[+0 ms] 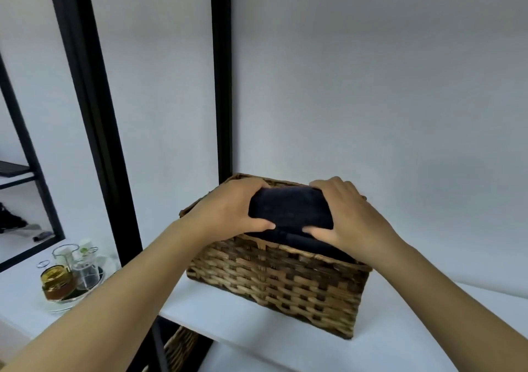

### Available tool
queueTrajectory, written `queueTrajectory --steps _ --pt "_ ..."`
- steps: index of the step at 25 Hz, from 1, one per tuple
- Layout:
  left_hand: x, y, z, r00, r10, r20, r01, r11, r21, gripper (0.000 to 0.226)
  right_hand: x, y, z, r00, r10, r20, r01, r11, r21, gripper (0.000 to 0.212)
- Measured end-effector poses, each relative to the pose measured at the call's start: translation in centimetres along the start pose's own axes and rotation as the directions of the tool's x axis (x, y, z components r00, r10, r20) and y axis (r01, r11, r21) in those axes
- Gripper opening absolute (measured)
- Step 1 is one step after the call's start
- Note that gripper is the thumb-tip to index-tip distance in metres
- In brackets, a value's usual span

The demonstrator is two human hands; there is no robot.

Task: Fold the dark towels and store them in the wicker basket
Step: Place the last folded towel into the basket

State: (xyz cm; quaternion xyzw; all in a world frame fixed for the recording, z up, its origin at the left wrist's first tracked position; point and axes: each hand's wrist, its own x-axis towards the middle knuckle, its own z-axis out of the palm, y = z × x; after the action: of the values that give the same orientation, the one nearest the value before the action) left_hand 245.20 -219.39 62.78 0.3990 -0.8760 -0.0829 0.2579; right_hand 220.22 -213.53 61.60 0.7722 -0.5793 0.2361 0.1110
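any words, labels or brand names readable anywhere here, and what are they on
None can be read.
Amber jar: a band round it, any print too blurred to read.
White bottle behind the jar: a green mark on its label, too small to make out.
Wicker basket, folded dark towel, left hand, right hand: no text visible.

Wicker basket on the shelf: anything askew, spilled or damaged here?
Nothing stands out. The wicker basket sits upright on the white shelf; both hands grip a folded dark towel above another dark towel already inside.
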Motion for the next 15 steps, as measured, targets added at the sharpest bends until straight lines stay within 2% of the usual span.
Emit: queueTrajectory --steps 3,5,8,10,12,13,15 --pt "2.6 -2.1 -0.2 0.997 -0.069 -0.035 0.062 0.984 -0.166 0.052 3.2 1.5 1.5 0.995 0.008 -0.095 0.011 0.981 0.195 0.062" --pt "5.0 -3.4 -0.6 0.990 -0.134 -0.041 0.120 0.960 -0.252 0.051 5.3 2.5 2.5 0.986 0.091 -0.138 -0.029 0.918 0.395 0.056" --pt "8.1 -5.2 -0.1 0.972 -0.233 -0.013 0.205 0.877 -0.434 0.047 7.4 3.9 3.7 0.972 0.217 -0.088 -0.137 0.830 0.540 0.042" --pt "9.9 -6.9 1.3 0.954 -0.278 0.107 0.280 0.715 -0.641 0.044 8.4 5.2 5.1 0.952 0.306 -0.008 -0.244 0.775 0.582 0.035" --pt "11.1 -8.6 2.9 0.912 -0.259 0.318 0.410 0.527 -0.744 0.038 9.5 6.7 6.5 0.905 0.400 0.144 -0.401 0.692 0.600 0.037" --pt "11.6 -9.5 3.7 0.880 -0.240 0.410 0.474 0.493 -0.730 0.037 10.0 7.4 7.2 0.876 0.420 0.238 -0.476 0.669 0.571 0.041" --pt "13.2 -11.2 5.0 0.816 -0.209 0.538 0.564 0.492 -0.664 0.037 10.7 8.4 8.4 0.829 0.413 0.378 -0.558 0.665 0.496 0.052"
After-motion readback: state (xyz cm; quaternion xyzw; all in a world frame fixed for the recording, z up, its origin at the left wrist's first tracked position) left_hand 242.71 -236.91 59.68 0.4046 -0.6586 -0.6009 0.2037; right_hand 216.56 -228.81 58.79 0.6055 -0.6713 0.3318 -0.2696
